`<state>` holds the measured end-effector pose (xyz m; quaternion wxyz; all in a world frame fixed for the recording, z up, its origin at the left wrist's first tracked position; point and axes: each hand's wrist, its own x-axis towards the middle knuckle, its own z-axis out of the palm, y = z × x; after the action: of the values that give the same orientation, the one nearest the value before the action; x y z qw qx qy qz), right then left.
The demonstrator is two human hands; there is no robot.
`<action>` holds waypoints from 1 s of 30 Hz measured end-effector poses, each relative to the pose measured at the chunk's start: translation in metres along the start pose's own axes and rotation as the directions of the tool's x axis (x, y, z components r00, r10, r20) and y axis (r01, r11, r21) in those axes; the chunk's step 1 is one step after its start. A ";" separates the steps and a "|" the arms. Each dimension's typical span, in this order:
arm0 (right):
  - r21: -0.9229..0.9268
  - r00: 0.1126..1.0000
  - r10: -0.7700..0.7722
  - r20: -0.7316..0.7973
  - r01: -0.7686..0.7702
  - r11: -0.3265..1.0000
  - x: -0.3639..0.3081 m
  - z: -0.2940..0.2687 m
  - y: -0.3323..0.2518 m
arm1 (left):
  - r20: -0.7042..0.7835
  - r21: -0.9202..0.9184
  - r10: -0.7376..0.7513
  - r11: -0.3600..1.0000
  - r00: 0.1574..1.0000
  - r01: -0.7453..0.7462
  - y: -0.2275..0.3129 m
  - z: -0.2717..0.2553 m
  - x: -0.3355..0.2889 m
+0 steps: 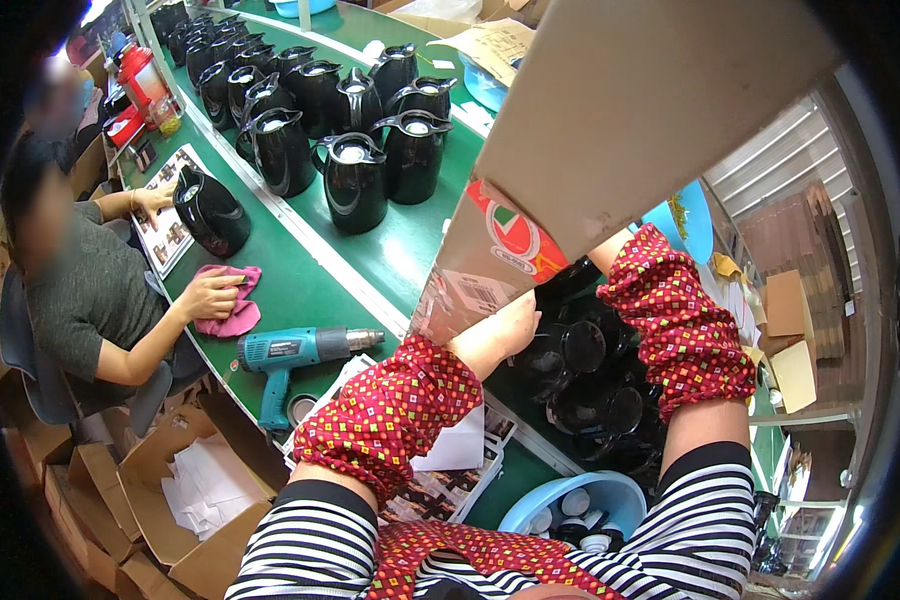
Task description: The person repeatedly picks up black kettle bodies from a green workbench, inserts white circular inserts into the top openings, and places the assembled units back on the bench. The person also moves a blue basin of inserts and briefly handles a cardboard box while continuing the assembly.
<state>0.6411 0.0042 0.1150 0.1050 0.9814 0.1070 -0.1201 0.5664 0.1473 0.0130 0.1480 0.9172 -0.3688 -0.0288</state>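
My left hand (pixel 510 325) reaches out over the bench beside a wide beige beam, which hides part of it. The back of the hand shows; its fingers are mostly hidden. Close by lies a pile of glossy black parts (pixel 580 345), rounded and cup-like. My right hand (pixel 607 252) is almost wholly behind the beam, with only the wrist area showing above the black parts. What either hand holds, if anything, cannot be seen. Both forearms wear red patterned sleeve covers.
The beige beam (pixel 610 130) cuts across the view. Several black jugs (pixel 355 185) stand on the green bench (pixel 410 245). A teal heat gun (pixel 295 350) lies at left. A blue basin (pixel 610 490) holds small parts. A co-worker (pixel 95 290) holds a pink cloth (pixel 232 312) beside a black jug (pixel 213 212).
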 end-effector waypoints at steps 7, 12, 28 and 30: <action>0.135 0.987 0.115 0.111 -0.129 0.982 0.052 0.044 0.029 | 0.002 -0.039 0.040 0.998 0.999 -0.040 0.006 -0.004 0.002; 0.116 0.980 -0.130 0.153 0.113 0.987 0.023 0.006 0.012 | -0.025 -0.051 0.023 0.998 0.999 -0.024 -0.003 0.007 -0.002; -0.021 0.996 -0.061 0.063 0.062 0.998 0.028 0.017 0.025 | 0.016 0.125 0.058 0.990 0.998 -0.059 0.005 0.005 -0.003; -0.042 0.994 0.107 0.026 -0.106 0.993 0.038 0.024 0.025 | 0.028 0.133 0.060 0.989 0.998 -0.063 0.002 -0.001 -0.004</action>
<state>0.6785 -0.0184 0.0870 0.1328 0.9816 0.0553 -0.1259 0.5620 0.1487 0.0140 0.0824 0.9128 -0.3998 -0.0104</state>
